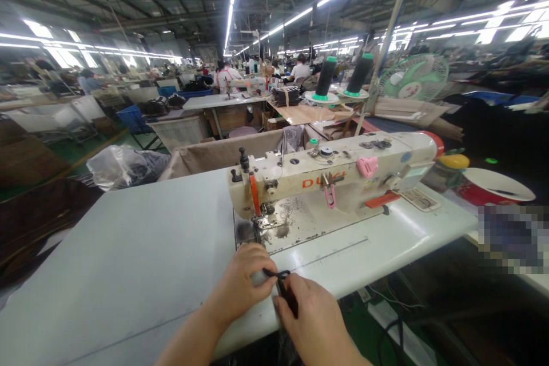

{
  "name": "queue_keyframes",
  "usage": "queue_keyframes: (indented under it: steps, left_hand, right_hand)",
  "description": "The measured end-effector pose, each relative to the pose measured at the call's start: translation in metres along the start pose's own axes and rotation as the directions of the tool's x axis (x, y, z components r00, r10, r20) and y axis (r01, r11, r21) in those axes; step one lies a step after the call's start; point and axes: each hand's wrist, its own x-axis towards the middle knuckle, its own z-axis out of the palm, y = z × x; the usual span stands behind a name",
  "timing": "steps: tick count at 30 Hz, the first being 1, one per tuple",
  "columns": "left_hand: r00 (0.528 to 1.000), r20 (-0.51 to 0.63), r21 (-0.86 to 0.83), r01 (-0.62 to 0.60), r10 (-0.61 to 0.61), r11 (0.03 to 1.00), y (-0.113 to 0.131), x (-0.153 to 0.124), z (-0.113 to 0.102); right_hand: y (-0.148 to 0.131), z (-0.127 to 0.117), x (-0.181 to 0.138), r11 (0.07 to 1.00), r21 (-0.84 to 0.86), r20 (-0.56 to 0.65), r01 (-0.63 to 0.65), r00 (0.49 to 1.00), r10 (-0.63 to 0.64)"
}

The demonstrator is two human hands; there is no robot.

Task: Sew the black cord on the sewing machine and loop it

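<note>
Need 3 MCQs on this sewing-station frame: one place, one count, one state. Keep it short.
1. Where do both hands meet?
A. at the table's near edge, in front of the sewing machine
B. on the fan
C. inside the red bowl

2. How many thread cones stand behind the machine?
A. one
B. two
C. four

3. What are the hands doing?
A. resting flat and empty
B. pinching a small black piece
C. gripping a cone

Key:
1 A: left hand and right hand sit at the table edge before the sewing machine.
2 B: two thread cones.
3 B: fingers close on the black piece.

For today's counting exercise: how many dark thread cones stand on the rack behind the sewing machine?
2. The left cone and the right cone stand side by side on the rack behind the machine. Others may be hidden farther back.
</note>
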Motion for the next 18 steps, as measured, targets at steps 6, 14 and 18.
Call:
queue_keyframes:
  steps: [6, 14, 18]
  left_hand:
    - [1.0, -0.015, -0.035, -0.005, 0.005, 0.999, -0.001, 0.0, -0.001]
    - [1.0, 0.004, -0.073, 0.003, -0.003, 0.997, -0.001, 0.001, -0.003]
    - [0.995, -0.075, -0.038, 0.06, -0.062, 0.998, -0.005, -0.001, -0.004]
  right_hand:
    - [0.004, -0.003, -0.006, 0.987, 0.146, 0.065, -0.063, 0.996, 0.054]
    - [0.01, 0.011, -0.007, 0.739, 0.646, 0.227, -0.193, 0.972, 0.055]
    - [0.017, 0.028, -0.012, 0.344, 0.85, 0.447, -0.399, 0.892, -0.067]
